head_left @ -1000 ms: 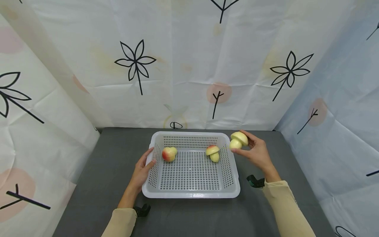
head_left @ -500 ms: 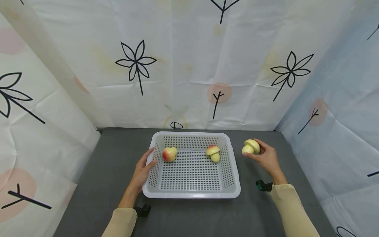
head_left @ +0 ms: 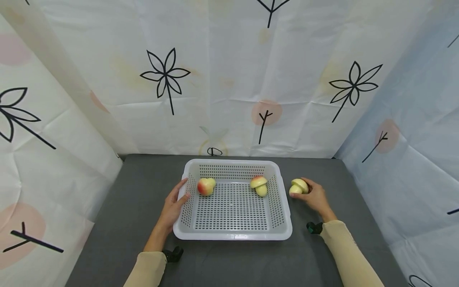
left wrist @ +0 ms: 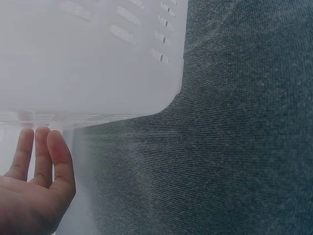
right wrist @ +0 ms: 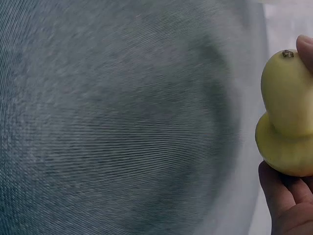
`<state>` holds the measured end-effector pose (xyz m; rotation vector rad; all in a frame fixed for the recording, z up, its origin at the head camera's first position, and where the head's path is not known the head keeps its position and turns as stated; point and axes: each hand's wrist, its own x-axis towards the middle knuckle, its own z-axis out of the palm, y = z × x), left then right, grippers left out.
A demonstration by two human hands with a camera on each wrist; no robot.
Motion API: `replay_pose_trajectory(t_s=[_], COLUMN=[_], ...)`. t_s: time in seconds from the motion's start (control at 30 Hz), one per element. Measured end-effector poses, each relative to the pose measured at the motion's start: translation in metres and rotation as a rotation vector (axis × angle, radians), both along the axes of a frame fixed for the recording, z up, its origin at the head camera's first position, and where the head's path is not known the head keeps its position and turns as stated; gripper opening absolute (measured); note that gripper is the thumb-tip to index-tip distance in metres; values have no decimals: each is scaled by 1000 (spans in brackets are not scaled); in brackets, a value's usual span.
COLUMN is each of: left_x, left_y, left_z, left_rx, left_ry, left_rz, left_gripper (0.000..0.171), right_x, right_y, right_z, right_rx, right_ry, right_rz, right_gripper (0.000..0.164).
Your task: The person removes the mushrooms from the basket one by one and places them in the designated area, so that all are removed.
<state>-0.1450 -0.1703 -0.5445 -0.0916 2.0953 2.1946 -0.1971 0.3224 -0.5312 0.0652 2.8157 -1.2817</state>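
Observation:
A white plastic basket [head_left: 229, 235] with perforated walls and floor stands on the grey table. My left hand [head_left: 172, 209] holds its left side, thumb over the rim; in the left wrist view, fingers [left wrist: 42, 152] reach up to the basket's outer wall [left wrist: 93, 73]. To the right of the basket, my right hand [head_left: 313, 197] grips a pale yellow toy mushroom [head_left: 298, 186] between thumb and fingers, close over the table. The right wrist view shows this mushroom [right wrist: 288, 103] with its stem end up and a small dark spot on it.
Inside the basket, a red-and-yellow fruit-like toy [head_left: 206, 186] lies at the back left, and another toy mushroom [head_left: 259, 185] with a reddish cap lies at the back right. Printed white cloth [head_left: 222, 79] walls in the grey table [head_left: 229, 263] behind and at both sides.
My right hand has carried the mushroom from the basket's right rim out to the right, then lower toward the table and slightly back left. The left hand stays on the basket.

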Motion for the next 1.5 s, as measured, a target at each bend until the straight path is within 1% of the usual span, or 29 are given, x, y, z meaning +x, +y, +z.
replay_pose_trajectory(t_s=[0.2, 0.33, 0.53, 0.83, 1.0, 1.3, 1.5], left_x=[0, 0, 0, 0, 0, 0, -1], left_y=[0, 0, 1, 1, 1, 2, 1], left_z=[-1, -1, 0, -1, -2, -2, -2], left_rx=[-2, -2, -5, -1, 5, 0, -1], left_ry=[-10, -17, -18, -2, -10, -16, -28], left_rz=[2, 7, 12, 5, 6, 18, 16], left_gripper=[57, 58, 58, 58, 58, 58, 58], right_x=[-4, -6, -9, -12, -12, -9, -9], right_y=[0, -3, -7, -4, -4, -7, -9], right_z=[-10, -10, -9, -12, -12, -14, -13], right_rx=[57, 76, 74, 123, 112, 94, 92], right_ry=[0, 3, -5, -5, -4, -10, 19], right_rz=[33, 62, 94, 113, 107, 59, 42], right_gripper=[86, 87, 88, 90, 91, 90, 87])
